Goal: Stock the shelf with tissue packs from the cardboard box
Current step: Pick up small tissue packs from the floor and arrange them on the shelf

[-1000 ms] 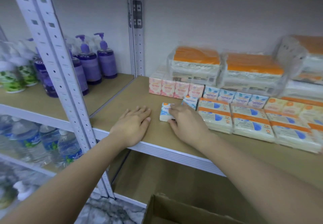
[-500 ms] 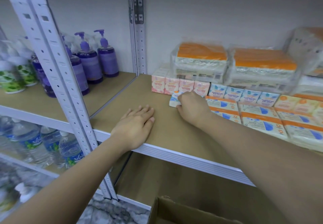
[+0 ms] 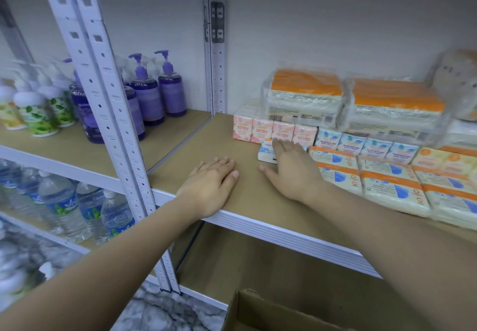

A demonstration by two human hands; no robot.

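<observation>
1. Head view, the pack: a small blue-and-white tissue pack [image 3: 267,153] lies flat on the shelf [image 3: 206,147], just in front of the pink row of mini tissue packs [image 3: 275,131] and beside the blue row [image 3: 361,145]. The right hand [image 3: 291,168] rests on it with fingers stretched nearly straight, grip apart, touching or pressing its top rather than curling round it.
2. Head view, the other hand: the left hand [image 3: 210,185] lies flat on the shelf board near the front edge, fingers straight, holding nothing.
3. Handling, as a judgement: the pack looks light and soft, film-wrapped and probably a little slippery, not fragile. It should slide easily under flat fingers; to lift it, pinching the two long sides seems best.
4. Surface: the shelf is a plain brown board with a white metal front rail. Larger orange-topped wrapped packs [image 3: 304,98] are stacked at the back, and flat pocket-tissue packs [image 3: 387,183] fill the right.
5. Room: the cardboard box [image 3: 258,312] shows at the bottom edge, below the shelf; its contents are hidden. Left of the white upright [image 3: 103,98] stand purple pump bottles [image 3: 154,93], with water bottles [image 3: 64,201] one shelf lower.
</observation>
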